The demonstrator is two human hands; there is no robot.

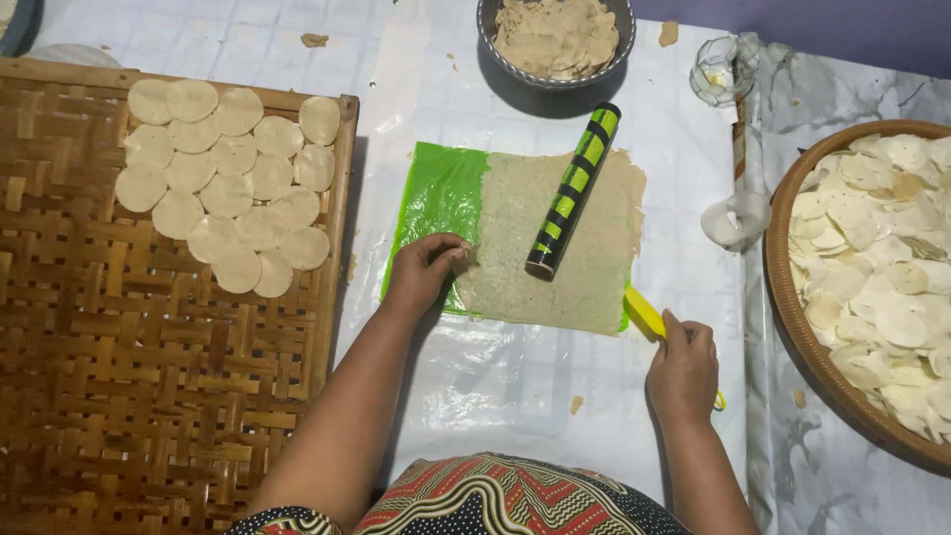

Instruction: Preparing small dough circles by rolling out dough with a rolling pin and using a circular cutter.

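- The left hand [424, 269] presses fingertips down on the left edge of the dough sheet [550, 243], right where the dough meets the bare green plastic [441, 203]; fingers curled together, pinning rather than pinching.
- The right hand [684, 369] is closed round a yellow scraper [645, 312], whose blade tip touches the sheet's lower right corner.
- The dough lies flat and thin across most of the plastic, in the middle of the white table cover [515, 386]. A green-and-black roller [574, 188] rests aslant on top of it, untouched.
- As I see it, the step in hand is working the scraper at the sheet's edge. To do it well, I would keep the blade low and nearly flat so it slides along the plastic and does not gouge the thin dough.
- The left hand's hold matters: firm pressure stops the plastic creeping as the blade pushes.
- The roller sits loose on the sheet and could roll if the plastic shifts.
- Nearby: a woven tray [168, 376] on the left with cut rounds [228, 188] laid overlapping, a basket [792, 327] of more rounds on the right, and a bowl [555, 74] of dough at the top.
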